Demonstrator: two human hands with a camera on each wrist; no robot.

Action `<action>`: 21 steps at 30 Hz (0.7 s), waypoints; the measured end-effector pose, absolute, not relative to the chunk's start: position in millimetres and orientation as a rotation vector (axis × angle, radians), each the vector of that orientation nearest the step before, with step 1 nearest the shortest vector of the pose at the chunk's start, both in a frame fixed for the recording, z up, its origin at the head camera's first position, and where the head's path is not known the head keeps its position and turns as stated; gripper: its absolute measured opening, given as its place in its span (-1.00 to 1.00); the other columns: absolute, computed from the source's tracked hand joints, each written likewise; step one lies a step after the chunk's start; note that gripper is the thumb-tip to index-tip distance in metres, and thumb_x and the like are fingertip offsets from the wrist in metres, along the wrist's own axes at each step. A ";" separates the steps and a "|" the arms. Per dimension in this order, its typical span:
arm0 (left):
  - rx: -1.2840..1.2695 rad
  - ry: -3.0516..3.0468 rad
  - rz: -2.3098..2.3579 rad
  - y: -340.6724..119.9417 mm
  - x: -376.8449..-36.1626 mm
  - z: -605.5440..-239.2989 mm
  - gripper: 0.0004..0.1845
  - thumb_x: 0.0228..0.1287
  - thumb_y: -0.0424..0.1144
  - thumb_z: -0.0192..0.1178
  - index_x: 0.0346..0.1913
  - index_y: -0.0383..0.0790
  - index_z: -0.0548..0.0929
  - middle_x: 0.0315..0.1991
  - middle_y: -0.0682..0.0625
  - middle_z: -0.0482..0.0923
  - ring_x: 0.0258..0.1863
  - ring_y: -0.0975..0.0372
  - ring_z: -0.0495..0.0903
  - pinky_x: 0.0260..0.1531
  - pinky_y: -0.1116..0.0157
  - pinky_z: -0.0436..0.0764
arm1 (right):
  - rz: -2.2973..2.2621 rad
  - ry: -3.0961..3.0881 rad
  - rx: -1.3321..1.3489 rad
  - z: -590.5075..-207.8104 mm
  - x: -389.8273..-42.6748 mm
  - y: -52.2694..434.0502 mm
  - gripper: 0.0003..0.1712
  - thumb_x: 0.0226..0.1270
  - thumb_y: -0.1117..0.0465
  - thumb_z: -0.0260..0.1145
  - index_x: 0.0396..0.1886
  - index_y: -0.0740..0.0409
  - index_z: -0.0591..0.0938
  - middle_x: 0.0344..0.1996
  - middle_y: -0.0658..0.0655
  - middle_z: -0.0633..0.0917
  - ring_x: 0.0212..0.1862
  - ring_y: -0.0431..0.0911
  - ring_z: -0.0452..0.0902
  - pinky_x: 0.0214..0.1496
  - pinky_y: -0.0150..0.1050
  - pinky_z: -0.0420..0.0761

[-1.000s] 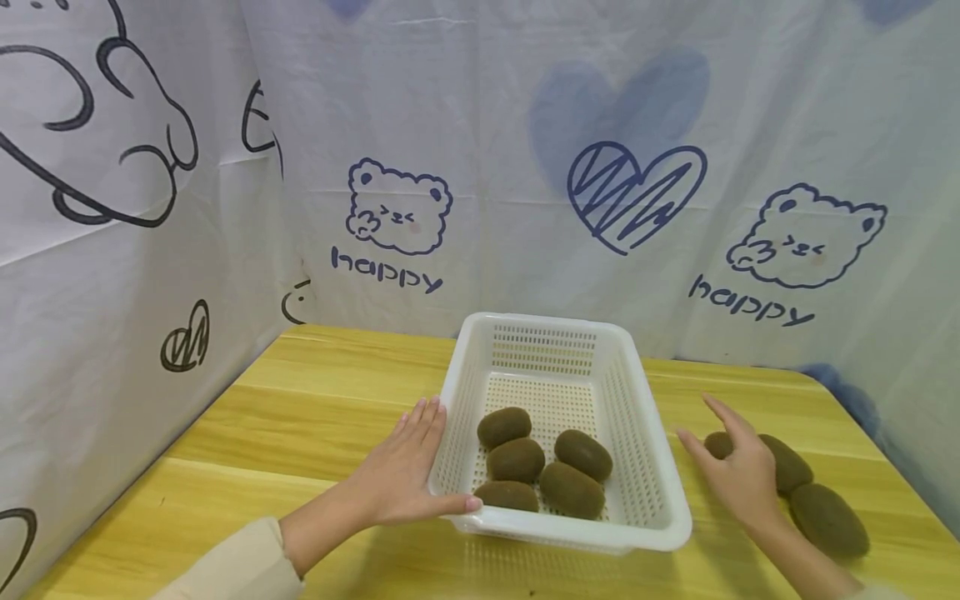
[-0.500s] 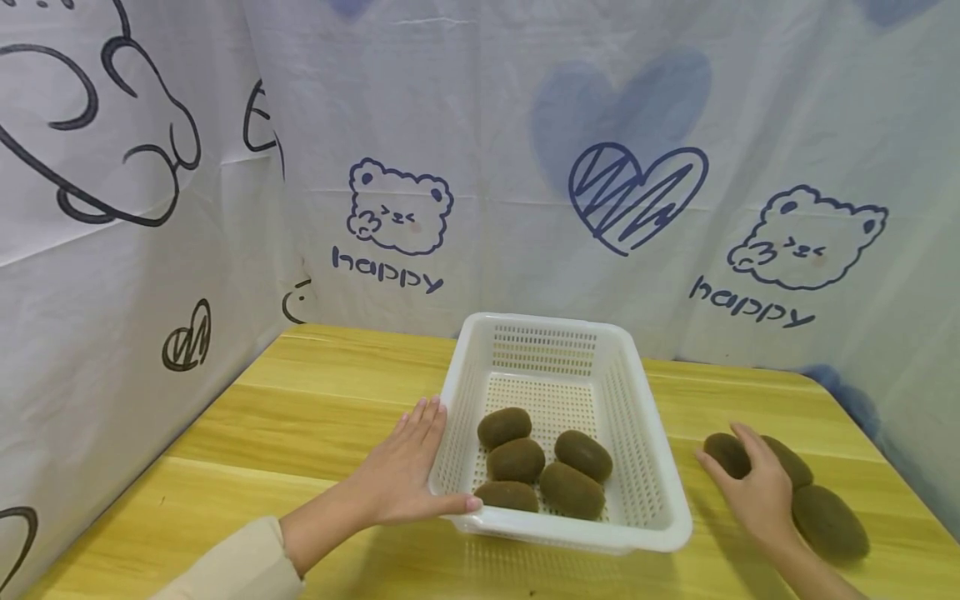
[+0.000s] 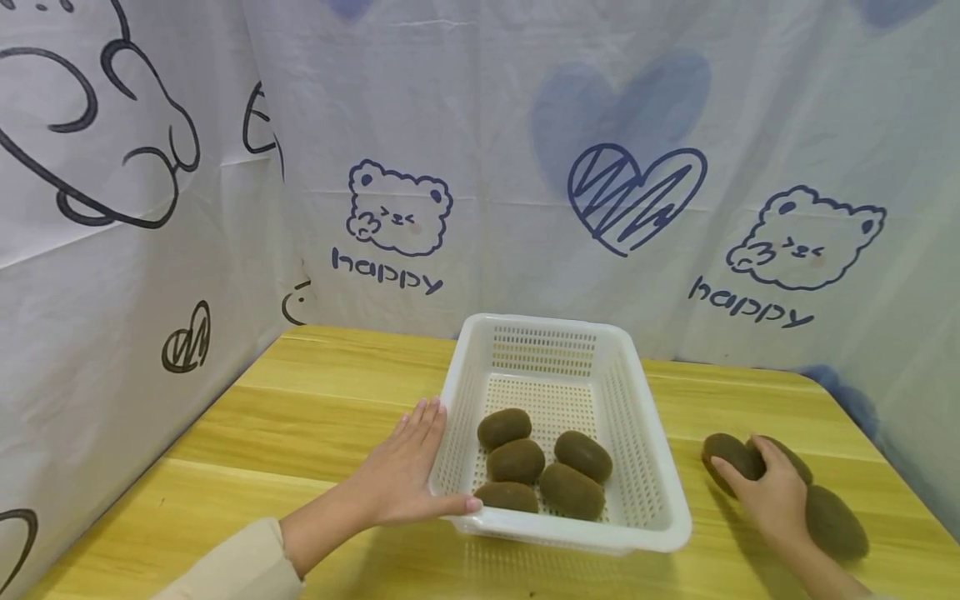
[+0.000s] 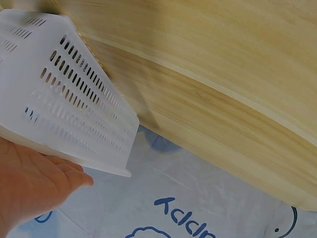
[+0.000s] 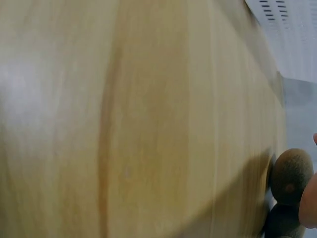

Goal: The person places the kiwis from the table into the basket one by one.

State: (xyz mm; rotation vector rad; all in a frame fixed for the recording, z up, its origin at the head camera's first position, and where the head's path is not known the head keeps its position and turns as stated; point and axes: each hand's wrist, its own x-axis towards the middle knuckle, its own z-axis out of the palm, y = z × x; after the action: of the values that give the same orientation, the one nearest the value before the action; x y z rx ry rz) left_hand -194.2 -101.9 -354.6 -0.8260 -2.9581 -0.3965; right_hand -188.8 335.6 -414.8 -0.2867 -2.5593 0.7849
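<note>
My left hand rests along the left side of a white perforated plastic basket, fingers straight and thumb over the front corner of the rim. In the left wrist view, that hand lies against the rim. Several brown kiwis lie inside the basket. To the right of it, my right hand pinches a kiwi between thumb and fingers. Behind the fingers is another kiwi, partly hidden, and a third kiwi lies beside the wrist. The right wrist view catches a kiwi beside the fingers.
Everything stands on a yellow wood-grain table. White printed cloth hangs behind the table and along its left side. The basket's right wall stands between the kiwis inside and the ones on the table.
My right hand has come down and in toward the leftmost loose kiwi, and its thumb and fingers have closed on it. The left hand and basket stay put.
</note>
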 end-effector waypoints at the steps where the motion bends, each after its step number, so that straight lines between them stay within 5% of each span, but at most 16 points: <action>1: -0.827 -2.954 -0.401 -102.1 -193.9 -354.6 0.25 -0.06 0.52 0.00 0.41 -0.46 -0.05 0.44 -0.32 -0.19 0.45 -0.12 -0.15 0.43 0.01 0.00 | 0.776 -2.554 -0.283 -415.3 -188.9 336.1 -0.24 0.15 0.07 0.35 0.16 0.55 0.35 0.11 0.57 0.39 0.14 0.42 0.27 0.17 0.29 0.28; 10: -0.821 -2.957 -0.396 -101.1 -194.0 -355.1 0.25 -0.07 0.52 0.00 0.41 -0.45 -0.05 0.44 -0.31 -0.19 0.45 -0.11 -0.16 0.43 0.02 -0.02 | 0.752 -2.615 -0.275 -420.5 -190.2 335.2 -0.21 0.16 0.06 0.34 0.18 0.57 0.33 0.12 0.60 0.37 0.13 0.45 0.26 0.14 0.32 0.29; 21: -0.830 -2.952 -0.391 -101.4 -194.5 -356.0 0.25 -0.06 0.52 -0.01 0.42 -0.44 -0.07 0.44 -0.31 -0.21 0.45 -0.11 -0.18 0.43 0.03 -0.02 | 0.657 -2.578 -0.156 -427.2 -194.2 335.4 -0.31 0.00 0.29 0.40 0.09 0.61 0.40 0.04 0.61 0.44 0.06 0.47 0.34 0.07 0.30 0.35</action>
State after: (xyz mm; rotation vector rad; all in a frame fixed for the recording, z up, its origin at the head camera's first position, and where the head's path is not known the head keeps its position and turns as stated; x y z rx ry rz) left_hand -194.5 -101.4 -356.0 -0.8303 -2.9518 -0.3913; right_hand -194.2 335.4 -427.2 -0.1561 -2.5780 0.6569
